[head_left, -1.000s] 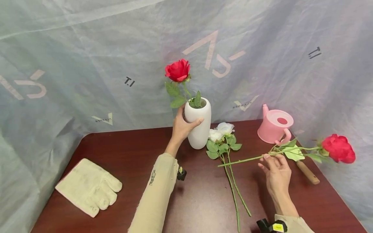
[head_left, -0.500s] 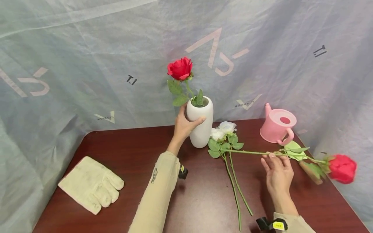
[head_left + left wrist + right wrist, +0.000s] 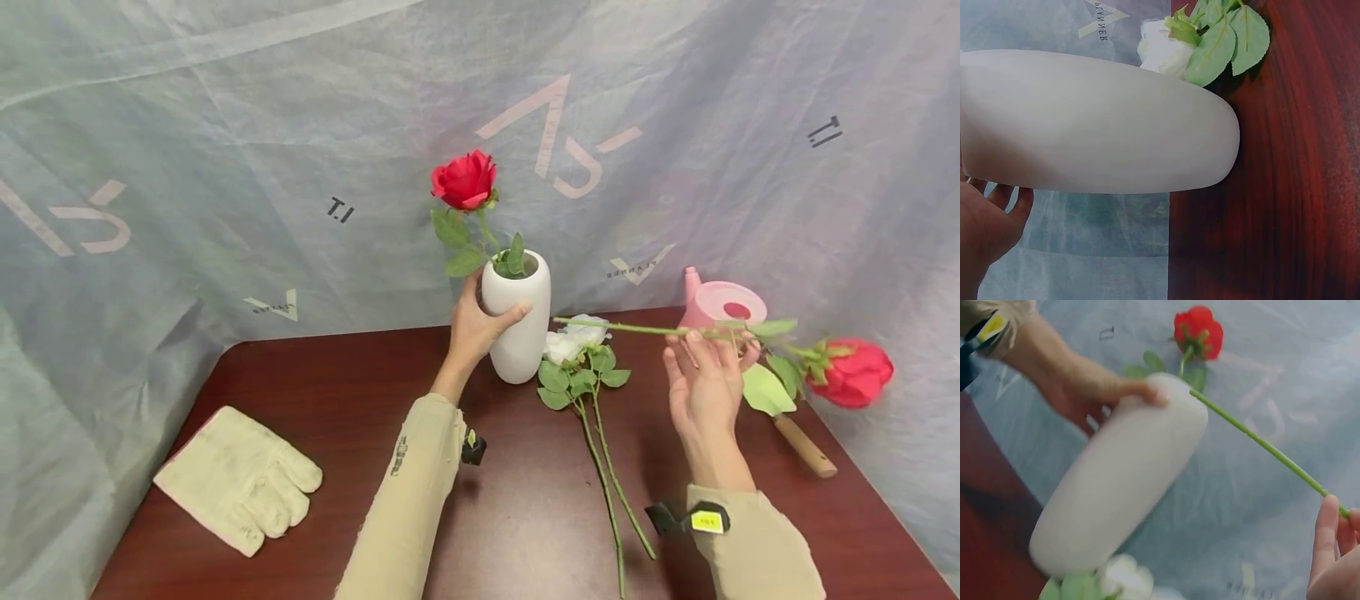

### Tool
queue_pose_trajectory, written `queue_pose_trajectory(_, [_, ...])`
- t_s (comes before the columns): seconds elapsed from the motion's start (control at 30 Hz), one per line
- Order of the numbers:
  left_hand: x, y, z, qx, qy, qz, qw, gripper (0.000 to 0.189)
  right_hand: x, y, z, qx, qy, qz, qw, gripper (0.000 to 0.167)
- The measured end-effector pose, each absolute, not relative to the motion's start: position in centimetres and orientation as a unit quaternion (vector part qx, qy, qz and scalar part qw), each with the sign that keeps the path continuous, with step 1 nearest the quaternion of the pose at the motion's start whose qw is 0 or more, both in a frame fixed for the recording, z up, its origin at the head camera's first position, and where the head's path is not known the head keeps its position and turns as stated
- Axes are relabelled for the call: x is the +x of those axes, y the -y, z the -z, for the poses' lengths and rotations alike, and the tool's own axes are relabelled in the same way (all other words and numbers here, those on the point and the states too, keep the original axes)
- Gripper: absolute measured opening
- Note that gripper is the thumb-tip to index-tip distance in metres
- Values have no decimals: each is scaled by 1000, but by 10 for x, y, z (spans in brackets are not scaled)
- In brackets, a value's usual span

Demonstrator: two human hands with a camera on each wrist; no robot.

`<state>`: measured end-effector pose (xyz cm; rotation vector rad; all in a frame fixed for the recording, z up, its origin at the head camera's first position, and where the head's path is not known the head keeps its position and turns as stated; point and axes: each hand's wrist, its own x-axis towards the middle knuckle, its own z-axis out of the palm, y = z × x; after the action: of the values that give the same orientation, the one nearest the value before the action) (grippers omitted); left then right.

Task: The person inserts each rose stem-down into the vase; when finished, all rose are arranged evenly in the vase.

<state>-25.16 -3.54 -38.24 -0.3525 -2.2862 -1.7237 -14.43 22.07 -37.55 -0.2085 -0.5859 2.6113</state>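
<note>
Left hand (image 3: pixel 474 329) round white vase (image 3: pixel 519 346), red rose stem (image 3: pixel 637 328) in right hand (image 3: pixel 708 392), "PLANNER" lettering (image 3: pixel 633 269) on grey backdrop (image 3: pixel 337 108)

White vase (image 3: pixel 517 329), red rose (image 3: pixel 465 181) and pink-and-black-printed grey sheet (image 3: pixel 375 125) at my twelve o'clock; at two, another red rose (image 3: pixel 851 372).

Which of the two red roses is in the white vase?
The upper red rose, its bloom above the white vase the left hand grips; the other red rose is held sideways in the right hand, outside the vase.
</note>
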Motion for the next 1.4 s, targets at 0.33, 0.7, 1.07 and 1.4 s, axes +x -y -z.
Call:
queue_pose_trajectory(0.33, [-250,35,382,-119,790,590,122,86,-186,-185,321,-62,278,-934,218,18])
queue_pose_trajectory(0.7, [-254,30,377,-130,788,588,130,85,-219,-168,286,-46,439,-868,227,16])
queue_pose_trajectory(1.07, [-250,37,384,-120,788,588,135,86,-235,-136,280,12,605,-764,223,17])
queue_pose_trajectory(1.4, [-252,36,380,-114,788,588,141,87,-239,-122,282,45,722,-645,245,17])
